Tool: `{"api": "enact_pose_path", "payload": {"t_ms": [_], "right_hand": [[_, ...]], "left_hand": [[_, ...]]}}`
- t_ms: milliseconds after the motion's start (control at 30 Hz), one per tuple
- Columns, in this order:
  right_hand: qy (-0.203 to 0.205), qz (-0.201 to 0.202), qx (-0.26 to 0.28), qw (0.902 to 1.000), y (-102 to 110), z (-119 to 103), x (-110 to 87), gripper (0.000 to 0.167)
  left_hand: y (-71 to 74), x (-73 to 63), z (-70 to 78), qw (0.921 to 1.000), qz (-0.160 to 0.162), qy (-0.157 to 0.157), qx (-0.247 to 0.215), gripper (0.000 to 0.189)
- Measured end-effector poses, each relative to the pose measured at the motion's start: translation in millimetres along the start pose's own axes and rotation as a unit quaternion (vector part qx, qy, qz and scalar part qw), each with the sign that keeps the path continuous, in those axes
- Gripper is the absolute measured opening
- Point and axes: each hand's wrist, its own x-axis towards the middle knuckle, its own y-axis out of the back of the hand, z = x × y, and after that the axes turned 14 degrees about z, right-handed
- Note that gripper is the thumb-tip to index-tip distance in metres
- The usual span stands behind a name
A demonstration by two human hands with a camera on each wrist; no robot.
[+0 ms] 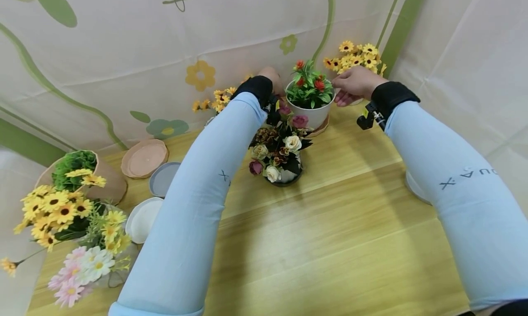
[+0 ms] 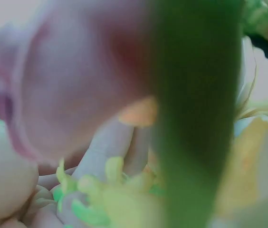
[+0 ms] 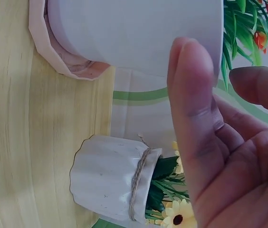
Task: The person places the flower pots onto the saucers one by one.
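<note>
Round white red-flowered pot (image 1: 312,117) sat on a faceted pink saucer (image 3: 38,28), probably mid-adjustment; my right hand (image 1: 357,83) was loose-fingered beside it, couldn't tell left hand's (image 1: 272,76) grip. Next likely needed backing off.

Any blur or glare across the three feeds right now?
Left wrist: heavy blur, a dark green shape and a pinkish form filling much of the foreground; head: mostly clear, with pale glare and soft shadows on the table; right wrist: white pot and right hand both readable.
</note>
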Motion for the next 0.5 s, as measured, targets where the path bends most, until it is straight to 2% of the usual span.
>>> {"api": "enact_pose_path", "payload": {"t_ms": [67, 100, 200, 267, 300, 367, 500], "right_hand": [[0.001, -0.002, -0.001, 1.0, 0, 1, 0.3, 0.052], [0.002, -0.002, -0.001, 1.0, 0, 1, 0.5, 0.052], [0.003, -0.004, -0.002, 1.0, 0, 2, 1.4, 0.051], [0.003, -0.004, -0.004, 1.0, 0, 1, 1.3, 0.051], [0.004, -0.004, -0.005, 1.0, 0, 1, 1.1, 0.051], [0.004, -0.005, -0.006, 1.0, 1, 1, 0.6, 0.052], [0.0, -0.005, -0.003, 1.0, 2, 1, -0.5, 0.055]], "left_hand": [[-1.5, 7.6, -2.8, 1.0, -0.002, 0.001, -0.002, 0.05], [-7.7, 21.0, -7.2, 1.0, 0.008, -0.002, -0.003, 0.046], [-22.3, 57.0, -19.9, 0.9998, 0.011, -0.012, -0.011, 0.044], [-29.9, 74.3, -25.9, 0.9996, 0.018, -0.021, -0.01, 0.042], [-32.4, 77.1, -27.5, 0.9993, 0.023, -0.029, -0.007, 0.044], [-25.6, 61.8, -22.9, 0.9996, 0.01, -0.027, -0.002, 0.047], [-7.5, 16.9, -8.5, 0.9996, 0.002, -0.023, 0.014, 0.045]]}}
